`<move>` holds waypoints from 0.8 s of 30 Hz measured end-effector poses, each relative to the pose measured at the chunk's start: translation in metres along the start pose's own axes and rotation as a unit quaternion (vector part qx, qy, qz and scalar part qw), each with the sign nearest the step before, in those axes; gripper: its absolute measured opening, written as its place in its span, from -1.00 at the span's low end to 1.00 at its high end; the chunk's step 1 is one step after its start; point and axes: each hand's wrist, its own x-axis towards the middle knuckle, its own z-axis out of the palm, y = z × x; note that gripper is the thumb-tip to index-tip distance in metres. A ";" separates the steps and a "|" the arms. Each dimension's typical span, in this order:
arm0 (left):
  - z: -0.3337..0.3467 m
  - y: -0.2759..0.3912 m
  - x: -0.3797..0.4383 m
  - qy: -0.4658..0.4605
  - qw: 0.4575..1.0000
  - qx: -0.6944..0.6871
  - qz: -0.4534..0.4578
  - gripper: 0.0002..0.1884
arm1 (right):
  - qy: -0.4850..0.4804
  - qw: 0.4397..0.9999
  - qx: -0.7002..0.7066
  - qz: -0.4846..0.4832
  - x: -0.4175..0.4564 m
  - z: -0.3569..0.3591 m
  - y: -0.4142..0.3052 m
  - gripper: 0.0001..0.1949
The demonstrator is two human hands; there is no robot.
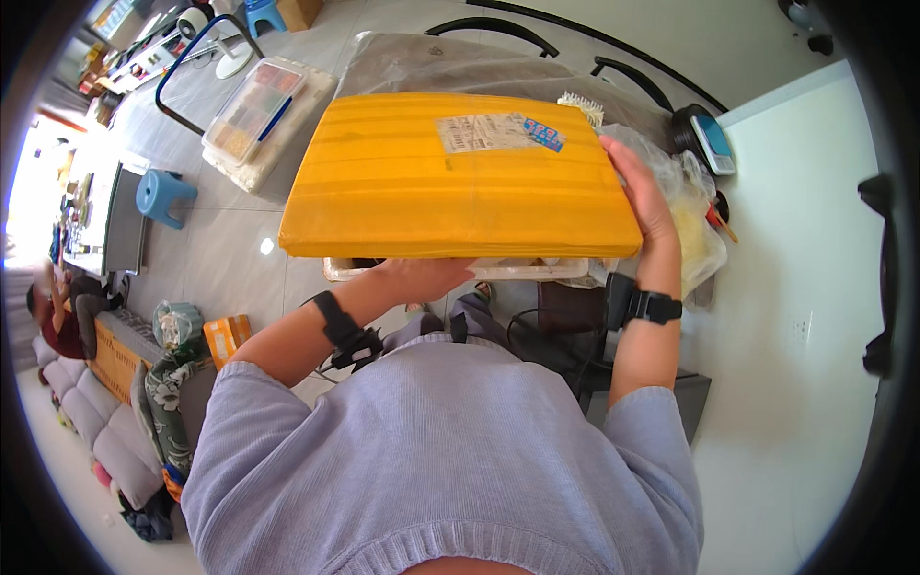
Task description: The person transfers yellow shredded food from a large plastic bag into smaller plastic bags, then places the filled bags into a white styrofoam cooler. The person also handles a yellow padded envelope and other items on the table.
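Note:
A large flat box wrapped in yellow tape (445,187) is held up in front of me, with a printed label (478,134) and a blue sticker on its upper face. Under its near edge lies my left hand (431,279), its fingers partly hidden by the box. My right hand (643,190) grips the right side, fingers along the edge. Below the box shows the rim of a white tray or container (532,272), whose contents are mostly covered. Black straps with small devices circle both wrists.
Clear plastic bags (693,237) and a scale (711,144) lie at the right beside the white wall. A compartmented plastic case (255,111) rests on a cart at the left. A blue stool (162,195) and an orange parcel (226,338) stand farther left; a person sits beyond.

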 end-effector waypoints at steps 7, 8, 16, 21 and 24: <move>0.026 0.000 -0.031 0.035 0.987 -0.002 0.159 -0.43 | 0.167 0.946 -0.273 0.039 -0.060 0.057 0.048 -0.31; 0.029 0.001 -0.032 0.021 0.987 -0.011 0.161 -0.44 | 0.188 0.948 -0.250 0.055 -0.064 0.057 0.056 -0.32; -0.020 0.007 -0.026 0.214 0.960 -0.012 0.182 -0.42 | 0.195 0.977 0.038 0.076 -0.078 0.016 0.029 -0.41; -0.079 -0.006 0.023 0.372 0.924 -0.034 0.085 -0.33 | 0.212 0.974 0.018 0.081 -0.080 -0.024 0.044 -0.54; -0.109 0.008 0.062 0.431 0.898 -0.085 0.003 -0.31 | 0.275 0.959 0.021 0.065 -0.085 -0.057 0.065 -0.63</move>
